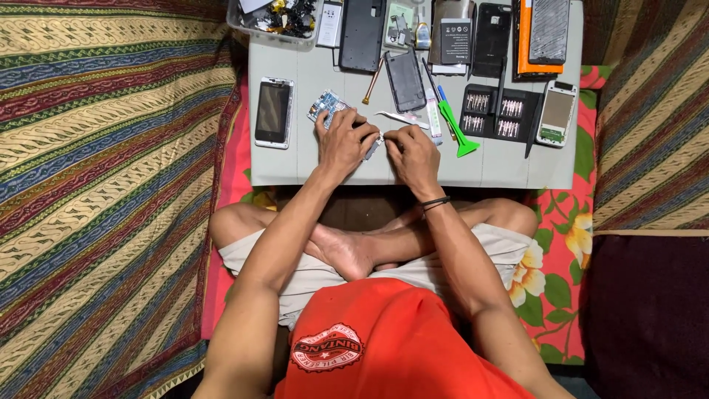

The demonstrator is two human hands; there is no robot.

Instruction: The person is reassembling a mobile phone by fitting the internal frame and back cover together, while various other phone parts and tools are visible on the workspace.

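Holding an opened phone (334,109) steady on the counter (413,166).
Left hand (344,140) clamps it down; right hand (410,148) fingers pinch closed, perhaps on a small tool, tweezers (399,117) beside.

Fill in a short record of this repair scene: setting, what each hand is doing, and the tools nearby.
Setting: low grey table, person seated cross-legged
Left hand: holds down an opened phone with its circuit board exposed
Right hand: fingertips pinched at the phone's lower edge; any tool held is hidden
Nearby tools: tweezers, green pry tool, screwdriver bit set
Other: white phone lying to the left
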